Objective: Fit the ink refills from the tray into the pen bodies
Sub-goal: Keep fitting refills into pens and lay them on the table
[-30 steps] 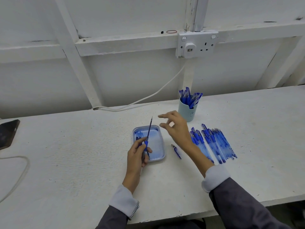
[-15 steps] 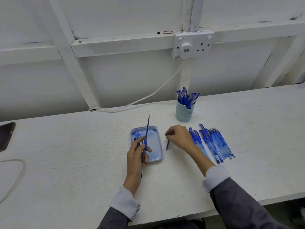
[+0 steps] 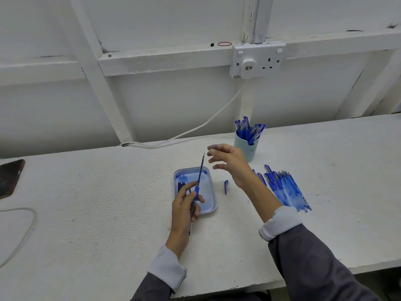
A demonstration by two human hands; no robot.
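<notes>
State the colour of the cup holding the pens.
The cup is pale blue-green, clearest in the head view.

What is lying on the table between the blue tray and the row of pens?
A small blue pen piece, alone on the bare table between tray and pen row, seen in the head view.

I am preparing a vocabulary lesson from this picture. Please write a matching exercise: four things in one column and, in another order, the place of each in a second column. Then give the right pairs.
Things
1. cup
2. tray
3. phone
4. socket

Places
a. at the left edge of the table
b. on the wall
c. behind the right hand, holding pens
d. partly hidden by the left hand

Pairs: 1-c, 2-d, 3-a, 4-b
</notes>
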